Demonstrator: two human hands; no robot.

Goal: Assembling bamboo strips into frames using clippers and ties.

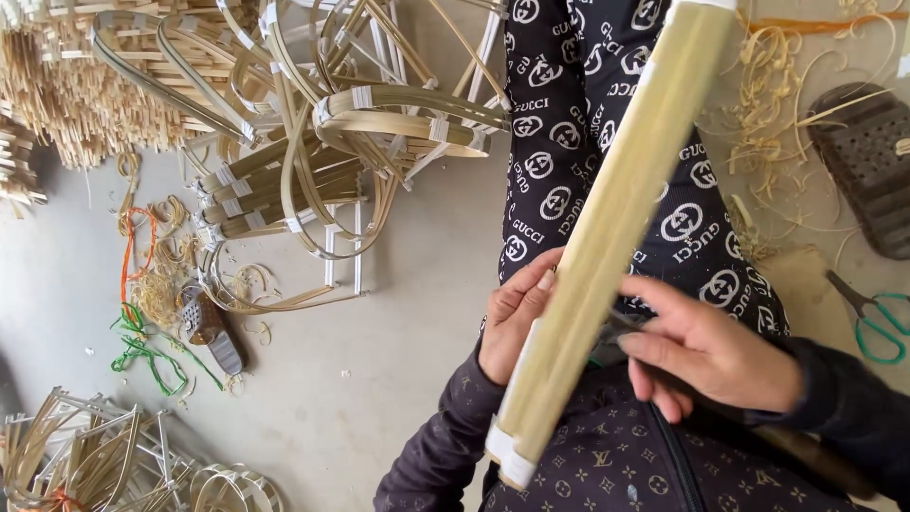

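Bent bamboo frames (313, 142) left of bamboo bundle (616, 218)

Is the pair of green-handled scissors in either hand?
No: the green-handled scissors lie on the floor at the right edge, while the left hand and right hand hold the bundle of bamboo strips.

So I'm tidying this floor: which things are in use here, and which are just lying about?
In use:
bamboo bundle
left hand
right hand
blade, partly hidden

Lying about:
scissors
bent strips
shavings
green cord
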